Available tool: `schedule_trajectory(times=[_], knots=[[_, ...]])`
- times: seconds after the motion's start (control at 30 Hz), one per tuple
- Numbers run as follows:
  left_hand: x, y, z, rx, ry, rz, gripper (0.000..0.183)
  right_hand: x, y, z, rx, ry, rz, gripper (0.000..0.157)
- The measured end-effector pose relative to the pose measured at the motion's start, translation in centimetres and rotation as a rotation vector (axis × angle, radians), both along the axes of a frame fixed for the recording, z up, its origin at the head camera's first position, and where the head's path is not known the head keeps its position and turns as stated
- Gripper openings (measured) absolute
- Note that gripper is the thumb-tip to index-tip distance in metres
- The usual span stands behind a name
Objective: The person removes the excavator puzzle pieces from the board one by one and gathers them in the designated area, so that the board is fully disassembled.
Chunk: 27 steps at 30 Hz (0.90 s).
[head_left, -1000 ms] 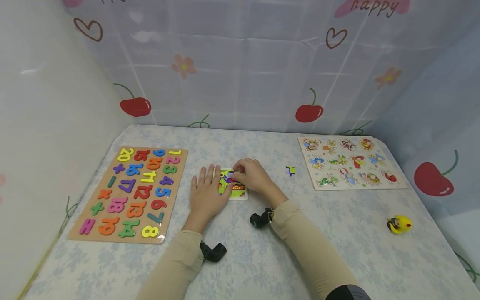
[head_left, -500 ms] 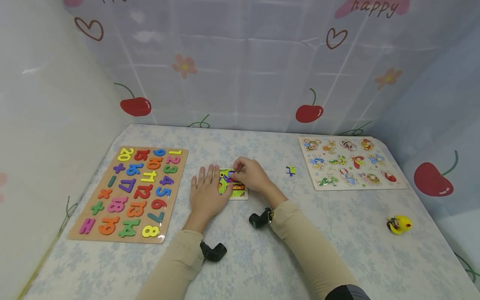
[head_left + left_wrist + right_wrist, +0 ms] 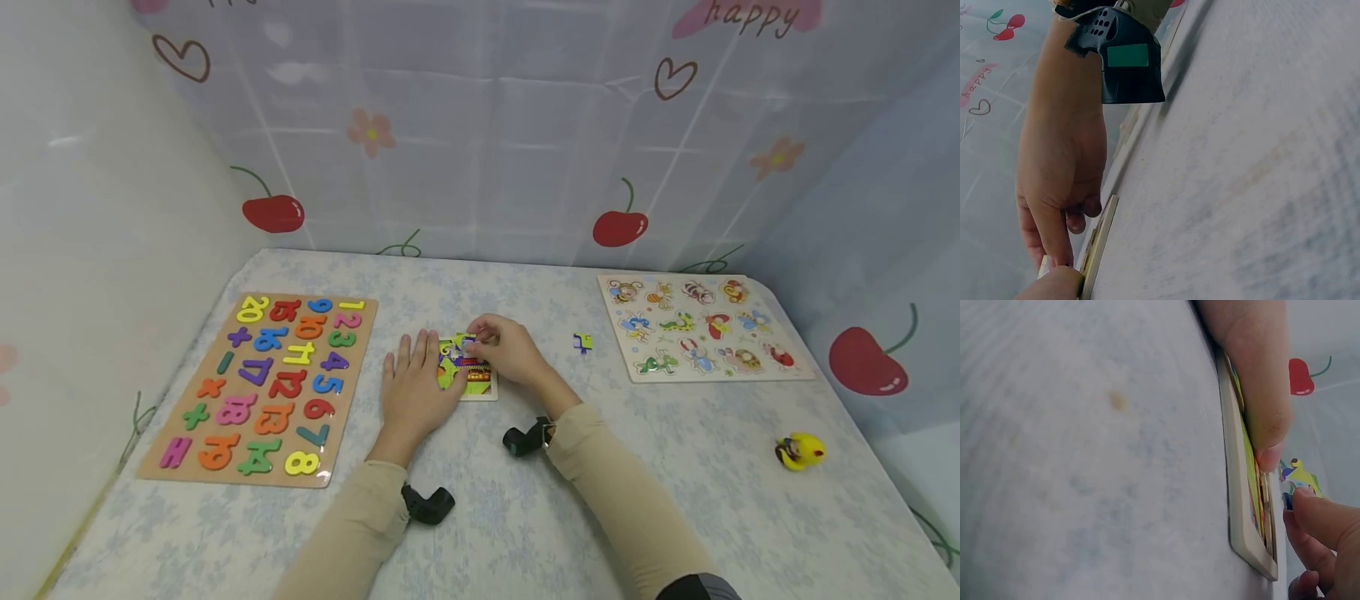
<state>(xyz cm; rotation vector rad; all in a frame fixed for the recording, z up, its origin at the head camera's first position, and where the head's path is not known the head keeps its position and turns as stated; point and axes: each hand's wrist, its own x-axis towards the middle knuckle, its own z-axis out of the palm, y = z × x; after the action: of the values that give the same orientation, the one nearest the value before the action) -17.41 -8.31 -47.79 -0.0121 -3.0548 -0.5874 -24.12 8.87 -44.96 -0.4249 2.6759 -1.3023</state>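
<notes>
A small jigsaw puzzle in a pale wooden tray lies on the table between the two hands. My left hand lies flat over its left side, fingers straight, with the thumb on the picture; it hides that part. In the right wrist view, that thumb presses near the tray's edge. My right hand pinches a yellow, blue and green puzzle piece between thumb and fingers. The piece stands tilted above the tray's upper right. A loose puzzle piece lies on the table to the right.
On the left lies a brown number board with colourful raised figures. An insect puzzle board lies at the back right. Nearer the right edge sits a yellow toy duck. A patterned curtain closes off the back.
The pinched puzzle piece has tipped up and now shows more beside my right fingertips, as that hand shifts slightly right. The left hand stays in place on the puzzle.
</notes>
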Motion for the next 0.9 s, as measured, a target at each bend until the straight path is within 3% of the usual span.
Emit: schedule_trajectory(times=[0.23, 0.63, 0.9], knots=[[0.1, 0.1, 0.0, -0.012, 0.007, 0.002, 0.088, 0.3, 2.2, 0.8, -0.005, 0.011, -0.051, 0.015], [-0.1, -0.1, -0.5, -0.012, -0.018, -0.002, 0.089, -0.3, 9.1, 1.6, 0.13, 0.01, -0.14, 0.02], [-0.1, -0.1, -0.5, -0.004, -0.017, -0.009, 0.088, -0.3, 11.3, 1.5, 0.21, 0.001, -0.169, 0.022]])
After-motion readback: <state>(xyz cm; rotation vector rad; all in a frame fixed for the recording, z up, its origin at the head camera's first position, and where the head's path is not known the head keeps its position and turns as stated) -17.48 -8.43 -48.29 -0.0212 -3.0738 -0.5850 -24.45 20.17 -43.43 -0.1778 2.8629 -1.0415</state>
